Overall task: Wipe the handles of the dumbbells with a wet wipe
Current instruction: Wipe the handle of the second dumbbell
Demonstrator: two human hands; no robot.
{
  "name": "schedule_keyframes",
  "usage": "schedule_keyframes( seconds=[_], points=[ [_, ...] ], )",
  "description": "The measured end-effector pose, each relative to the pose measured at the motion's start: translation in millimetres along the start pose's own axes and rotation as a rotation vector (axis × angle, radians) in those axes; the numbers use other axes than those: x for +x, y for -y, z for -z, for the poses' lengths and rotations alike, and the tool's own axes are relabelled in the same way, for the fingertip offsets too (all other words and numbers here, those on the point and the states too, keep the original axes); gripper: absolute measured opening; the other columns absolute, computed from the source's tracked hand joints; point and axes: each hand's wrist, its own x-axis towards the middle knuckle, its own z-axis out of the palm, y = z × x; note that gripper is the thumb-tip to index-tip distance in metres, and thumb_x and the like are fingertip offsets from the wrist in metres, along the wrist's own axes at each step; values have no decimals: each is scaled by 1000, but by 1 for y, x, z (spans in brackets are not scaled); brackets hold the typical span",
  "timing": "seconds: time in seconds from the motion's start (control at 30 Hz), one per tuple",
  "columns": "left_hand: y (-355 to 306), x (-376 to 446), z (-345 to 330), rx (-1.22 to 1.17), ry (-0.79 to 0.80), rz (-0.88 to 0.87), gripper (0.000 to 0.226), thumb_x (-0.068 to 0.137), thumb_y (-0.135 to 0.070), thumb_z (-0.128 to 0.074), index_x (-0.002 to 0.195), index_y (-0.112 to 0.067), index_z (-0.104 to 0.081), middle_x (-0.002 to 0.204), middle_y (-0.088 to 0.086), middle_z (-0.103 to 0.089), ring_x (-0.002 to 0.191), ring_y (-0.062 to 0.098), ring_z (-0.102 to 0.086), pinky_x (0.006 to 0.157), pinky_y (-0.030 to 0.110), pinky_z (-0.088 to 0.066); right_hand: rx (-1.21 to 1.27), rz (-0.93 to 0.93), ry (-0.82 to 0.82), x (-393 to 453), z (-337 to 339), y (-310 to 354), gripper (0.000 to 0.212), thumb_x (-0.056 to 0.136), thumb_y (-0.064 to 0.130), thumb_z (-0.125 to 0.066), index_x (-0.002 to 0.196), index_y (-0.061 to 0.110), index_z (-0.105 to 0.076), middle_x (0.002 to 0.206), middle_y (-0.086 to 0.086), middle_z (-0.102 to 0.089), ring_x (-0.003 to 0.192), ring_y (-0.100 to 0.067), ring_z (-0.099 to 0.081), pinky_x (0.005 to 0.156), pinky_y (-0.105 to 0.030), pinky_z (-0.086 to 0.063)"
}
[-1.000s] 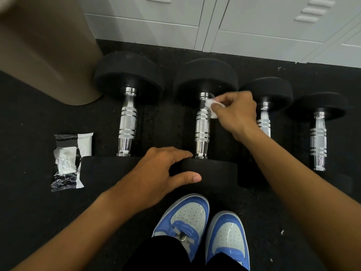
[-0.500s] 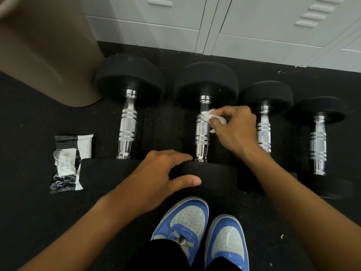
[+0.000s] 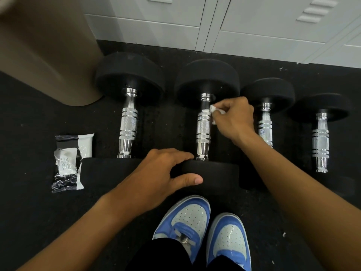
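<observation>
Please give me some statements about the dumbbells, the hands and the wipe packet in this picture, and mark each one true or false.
1. Four dumbbells lie on the floor. True.
2. The right hand holds the wet wipe against the handle of the second dumbbell from the left. True.
3. The left hand holds the wipe packet. False: it rests on that dumbbell's near weight; the packet lies apart, at the left.
4. The shoes are red. False: blue and white.
</observation>
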Motion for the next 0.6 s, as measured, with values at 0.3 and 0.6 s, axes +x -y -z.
schedule_keyframes(
  seconds=[0.3, 0.6],
  points=[
    [2, 0, 0, 10, 13, 11, 68, 71, -67, -50, 129, -31, -56, 116, -19, -59, 105, -8, -49, 82, 3, -37, 80, -88, 49, 1, -4, -6, 4, 81, 17, -69, 82, 17, -73, 71, 1, -69, 72, -7, -66, 58, 1, -42],
    [3, -1, -1, 3, 16, 38, 72, 69, -72, -47, 129, -32, -56, 119, -16, -60, 114, 2, -51, 96, 24, -44, 1297, -662, 321, 20, -15, -19, 26, 90, -9, -45, 112, -7, -58, 110, -18, -64, 101, -25, -64, 87, -33, -54]
  ],
)
